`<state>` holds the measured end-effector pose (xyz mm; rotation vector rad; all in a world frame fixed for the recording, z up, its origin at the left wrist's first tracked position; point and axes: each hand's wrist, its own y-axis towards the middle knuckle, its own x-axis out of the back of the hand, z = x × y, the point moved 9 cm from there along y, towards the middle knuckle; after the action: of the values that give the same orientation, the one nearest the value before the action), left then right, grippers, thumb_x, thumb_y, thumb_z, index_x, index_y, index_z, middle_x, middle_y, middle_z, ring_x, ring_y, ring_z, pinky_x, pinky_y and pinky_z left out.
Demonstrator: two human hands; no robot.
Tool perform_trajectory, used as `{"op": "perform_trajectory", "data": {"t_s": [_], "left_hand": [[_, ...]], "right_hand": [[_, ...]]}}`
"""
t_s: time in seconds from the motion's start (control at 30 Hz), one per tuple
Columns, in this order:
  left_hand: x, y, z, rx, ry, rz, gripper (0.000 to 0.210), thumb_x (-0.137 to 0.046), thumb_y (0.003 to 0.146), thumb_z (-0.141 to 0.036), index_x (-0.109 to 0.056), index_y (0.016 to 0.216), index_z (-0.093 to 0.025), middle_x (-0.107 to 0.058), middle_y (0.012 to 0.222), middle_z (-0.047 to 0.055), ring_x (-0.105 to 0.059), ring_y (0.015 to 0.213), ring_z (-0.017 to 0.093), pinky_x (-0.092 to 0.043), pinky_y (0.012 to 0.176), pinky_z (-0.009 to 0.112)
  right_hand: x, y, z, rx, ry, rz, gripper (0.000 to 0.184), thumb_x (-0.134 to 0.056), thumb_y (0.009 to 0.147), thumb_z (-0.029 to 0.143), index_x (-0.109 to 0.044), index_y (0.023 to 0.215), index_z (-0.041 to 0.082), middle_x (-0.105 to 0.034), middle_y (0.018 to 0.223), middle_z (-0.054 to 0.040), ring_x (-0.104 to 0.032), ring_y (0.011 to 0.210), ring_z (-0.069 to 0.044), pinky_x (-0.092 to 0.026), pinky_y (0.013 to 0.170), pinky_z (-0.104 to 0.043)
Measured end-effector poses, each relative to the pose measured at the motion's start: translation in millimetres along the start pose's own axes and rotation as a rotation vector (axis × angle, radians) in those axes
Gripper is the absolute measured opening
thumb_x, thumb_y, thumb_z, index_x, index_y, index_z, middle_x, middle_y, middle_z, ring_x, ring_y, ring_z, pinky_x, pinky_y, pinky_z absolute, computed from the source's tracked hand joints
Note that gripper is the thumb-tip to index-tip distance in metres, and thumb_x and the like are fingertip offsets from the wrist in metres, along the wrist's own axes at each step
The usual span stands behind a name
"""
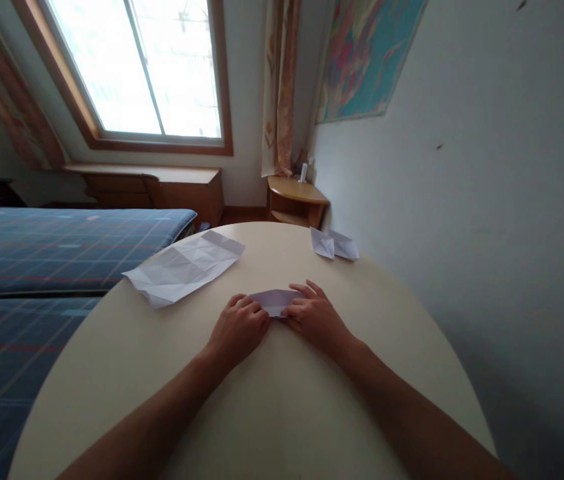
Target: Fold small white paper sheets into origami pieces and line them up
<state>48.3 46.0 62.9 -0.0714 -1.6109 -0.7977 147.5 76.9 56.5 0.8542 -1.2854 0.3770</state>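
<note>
Between my two hands, low over the middle of the round table (282, 400), is a folded sheet of white paper (275, 301). My left hand (243, 325) is closed on its left end, fingers curled around the near edge. At the right end, my right hand (318, 318) pinches the near edge, with a couple of fingers raised and apart from the paper. Both thumbs are largely hidden. A creased, mostly unfolded paper sheet (182, 270) lies at the table's left edge. Toward the far right stand two folded paper boats (333, 244), side by side.
Left of the table is a bed with a blue plaid mattress (62, 250). A pale wall (502, 200) rises close on the right. Beyond the table's far edge are a corner stand (297, 190) and a wooden desk (177, 175) under the window (147, 67).
</note>
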Motion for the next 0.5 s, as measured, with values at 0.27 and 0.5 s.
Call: {"op": "perform_trajectory", "data": {"t_s": [0.27, 0.5], "left_hand": [[1.7, 1, -1, 0.015, -0.002, 0.03, 0.015, -0.061, 0.09, -0.019, -0.071, 0.079, -0.018, -0.071, 0.08, 0.005, -0.066, 0.085, 0.022, -0.048, 0.088, 0.041], [-1.5, 0, -5, -0.063, 0.022, 0.038, 0.01, -0.066, 0.087, -0.018, -0.071, 0.079, -0.018, -0.07, 0.081, 0.005, -0.064, 0.084, 0.023, -0.047, 0.086, 0.041]], "right_hand": [[3, 1, 0, -0.038, -0.006, 0.013, 0.009, -0.071, 0.088, 0.032, -0.077, 0.085, 0.026, -0.077, 0.093, -0.0037, -0.057, 0.123, -0.028, -0.028, 0.113, -0.051], [24, -3, 5, -0.032, 0.079, -0.152, 0.023, -0.063, 0.092, 0.039, -0.073, 0.08, 0.022, -0.075, 0.09, -0.006, -0.062, 0.111, -0.024, -0.033, 0.109, -0.044]]}}
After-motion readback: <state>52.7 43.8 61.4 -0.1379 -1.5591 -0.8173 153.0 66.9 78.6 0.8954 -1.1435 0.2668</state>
